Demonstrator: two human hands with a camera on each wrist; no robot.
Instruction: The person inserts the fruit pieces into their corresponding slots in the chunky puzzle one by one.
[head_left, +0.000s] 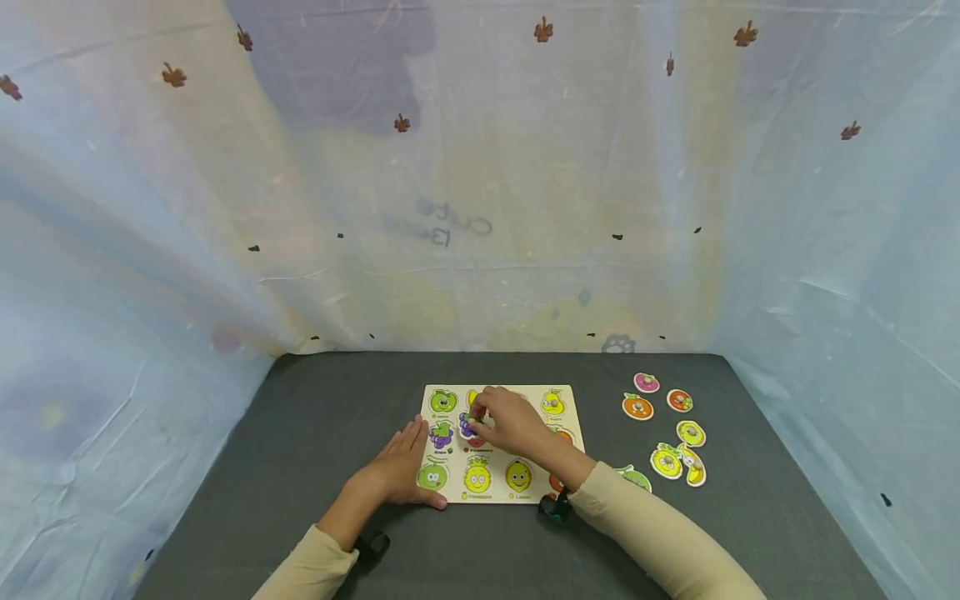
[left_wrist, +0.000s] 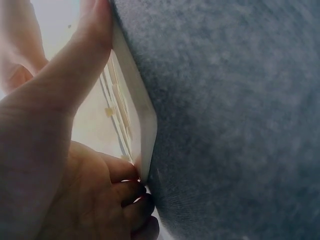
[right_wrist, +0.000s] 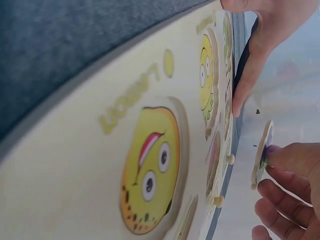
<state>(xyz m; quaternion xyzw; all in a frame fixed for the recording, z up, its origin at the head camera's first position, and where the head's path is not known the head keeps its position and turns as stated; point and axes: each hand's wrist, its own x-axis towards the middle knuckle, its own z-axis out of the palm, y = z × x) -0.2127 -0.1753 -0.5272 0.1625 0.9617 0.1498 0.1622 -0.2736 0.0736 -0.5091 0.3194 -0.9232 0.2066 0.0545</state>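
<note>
A wooden fruit puzzle board [head_left: 495, 493] lies on the dark cloth, with fruit pictures in rows. My right hand [head_left: 513, 425] is over its left-middle part and pinches a grape puzzle piece [head_left: 467, 427] between thumb and fingers. In the right wrist view the grape piece [right_wrist: 263, 155] is held up on edge, raised off the board. Along the board's left edge lies my left hand [head_left: 401, 467], fingers stretched out and thumb by the near corner. The left wrist view has its fingertips [left_wrist: 131, 192] against the board's side. The board's grape picture [head_left: 441, 435] shows beside the held piece.
Right of the board lie several loose fruit pieces: a pink one [head_left: 647, 382], an orange one [head_left: 637, 407], a red one [head_left: 680, 401] and yellow ones [head_left: 666, 461]. A green piece [head_left: 634, 477] is partly under the right sleeve. A plastic curtain [head_left: 480, 300] hangs behind the table.
</note>
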